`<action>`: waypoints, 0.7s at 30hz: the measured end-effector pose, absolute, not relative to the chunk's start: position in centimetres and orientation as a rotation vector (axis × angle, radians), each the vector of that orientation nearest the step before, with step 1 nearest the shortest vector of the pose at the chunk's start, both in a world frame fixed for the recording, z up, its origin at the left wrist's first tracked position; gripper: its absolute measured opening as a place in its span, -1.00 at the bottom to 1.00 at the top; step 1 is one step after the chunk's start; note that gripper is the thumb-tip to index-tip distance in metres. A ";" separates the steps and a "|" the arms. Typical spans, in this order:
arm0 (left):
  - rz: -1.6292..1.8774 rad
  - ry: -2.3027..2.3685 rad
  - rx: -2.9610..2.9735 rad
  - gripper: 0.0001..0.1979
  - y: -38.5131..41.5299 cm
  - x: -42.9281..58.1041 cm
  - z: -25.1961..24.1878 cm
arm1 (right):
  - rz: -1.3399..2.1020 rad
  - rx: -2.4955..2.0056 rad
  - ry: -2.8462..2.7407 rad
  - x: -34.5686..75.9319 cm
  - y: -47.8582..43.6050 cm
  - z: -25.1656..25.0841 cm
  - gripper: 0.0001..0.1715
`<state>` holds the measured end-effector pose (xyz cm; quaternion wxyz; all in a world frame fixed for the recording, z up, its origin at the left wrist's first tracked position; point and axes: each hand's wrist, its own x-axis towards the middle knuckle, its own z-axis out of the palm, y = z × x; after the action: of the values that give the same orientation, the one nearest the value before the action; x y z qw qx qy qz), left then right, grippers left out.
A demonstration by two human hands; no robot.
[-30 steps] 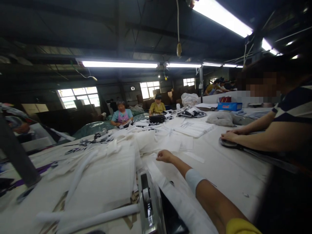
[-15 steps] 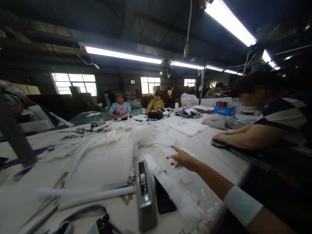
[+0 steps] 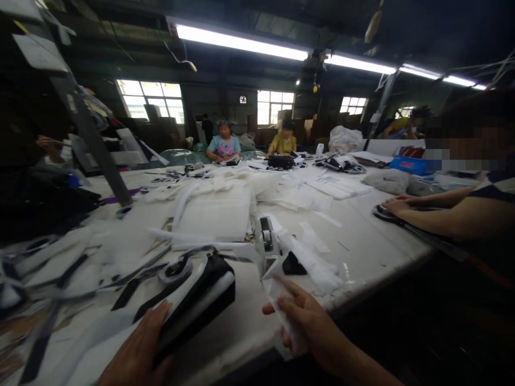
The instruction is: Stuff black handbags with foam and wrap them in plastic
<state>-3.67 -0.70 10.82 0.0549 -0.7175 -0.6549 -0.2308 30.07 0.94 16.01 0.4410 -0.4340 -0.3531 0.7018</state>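
Note:
Low in the head view, my left hand (image 3: 139, 343) grips the near side of a black bag (image 3: 219, 292) that has white wrapping along it. The bag lies at the table's front edge, its strap (image 3: 177, 257) curled beside it. My right hand (image 3: 303, 316) is closed on a thin white sheet (image 3: 277, 292), pinched between thumb and fingers. Just beyond this sheet stands a grey tape dispenser (image 3: 266, 241). A black phone (image 3: 293, 264) lies right of the dispenser, partly under white strips (image 3: 317, 262).
A stack of white sheets (image 3: 213, 214) lies mid-table. Black straps and white scraps (image 3: 88, 279) cover the left side. A metal post (image 3: 94, 139) rises at left. A co-worker's hands (image 3: 396, 206) work at the right; two more people sit across, near a blue box (image 3: 408, 165).
My right hand has drawn back from over the table towards the front edge, now with a white sheet plainly in it. My left hand and the black bag have come into view.

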 end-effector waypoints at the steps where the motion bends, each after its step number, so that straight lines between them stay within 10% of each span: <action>1: -0.650 -2.098 -2.163 -0.28 -0.9 -3.7 11.7 | 1.800 -1.043 -0.899 28.5 0.7 15.7 0.00; 16: -0.571 -2.384 -1.846 -0.41 -2.3 -2.2 18.3 | 1.878 -0.725 -1.228 13.9 4.9 9.9 0.10; 21: -0.630 -2.385 -1.841 -0.40 -2.4 -3.0 18.3 | 1.399 -0.936 -1.862 18.3 4.2 11.1 -0.47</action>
<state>-2.99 -2.37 18.27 0.0318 -0.5977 -0.7745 -0.2047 18.29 4.21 11.14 0.3105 -0.3546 -0.7051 0.5298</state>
